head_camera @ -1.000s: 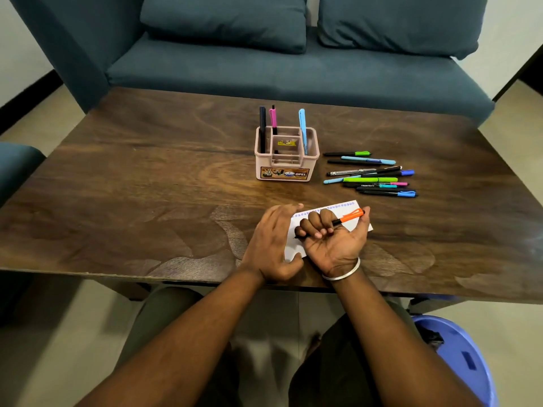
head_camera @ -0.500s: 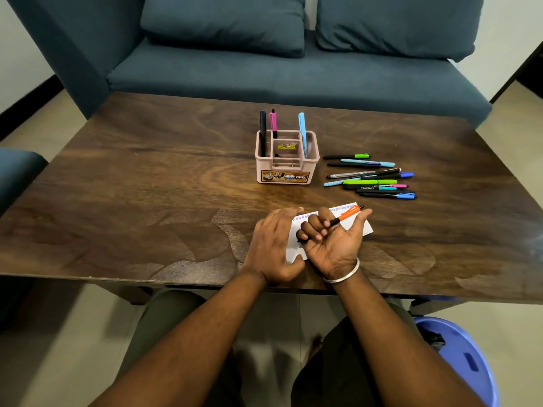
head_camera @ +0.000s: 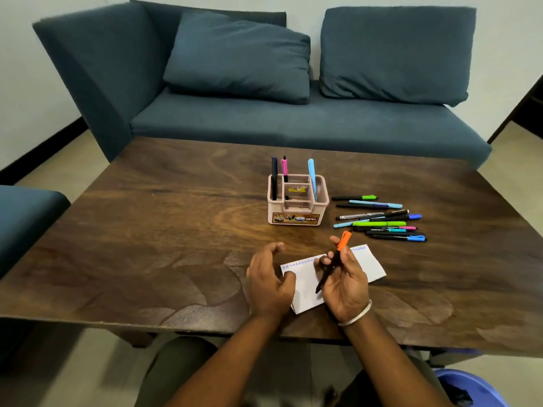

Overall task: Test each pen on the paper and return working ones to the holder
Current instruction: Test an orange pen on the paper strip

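Note:
My right hand holds a black pen with an orange cap tilted up, its tip just above the white paper near the table's front edge. My left hand hovers beside the paper's left end, fingers loosely curled, holding nothing. The pink holder stands further back with a dark pen, a pink pen and a light blue pen upright in it. Several loose pens lie in a row to the holder's right.
The dark wooden table has a teal sofa behind it and a teal seat at the left. A blue plastic stool stands by my right knee.
My right hand lifted the orange-capped pen off the paper and tilted it more upright. My left hand rose from the paper and its fingers curled. The view tipped up.

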